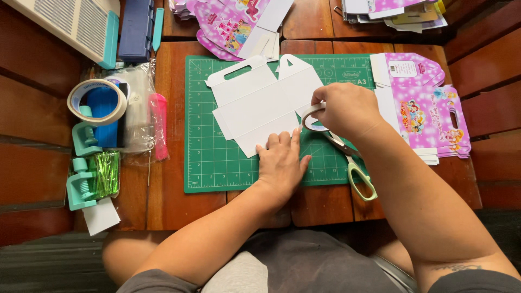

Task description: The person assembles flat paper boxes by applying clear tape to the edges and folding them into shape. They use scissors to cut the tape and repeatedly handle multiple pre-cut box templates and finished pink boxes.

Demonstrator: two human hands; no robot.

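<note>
A flat white die-cut box blank (pixel 260 100) with handle cut-outs lies unprinted side up on a green cutting mat (pixel 211 157). My left hand (pixel 280 160) presses flat on the blank's near edge. My right hand (pixel 344 108) rests at the blank's right edge and holds a small roll of white tape (pixel 310 118). Scissors with pale green handles (pixel 355 168) lie on the mat under my right wrist.
A stack of pink printed box blanks (pixel 429 114) sits right of the mat, more pink blanks (pixel 233 24) behind it. At left are a large tape roll (pixel 97 100) on a teal clamp holder, a pink tool (pixel 159 125), green twist ties (pixel 103 173) and a plastic bag.
</note>
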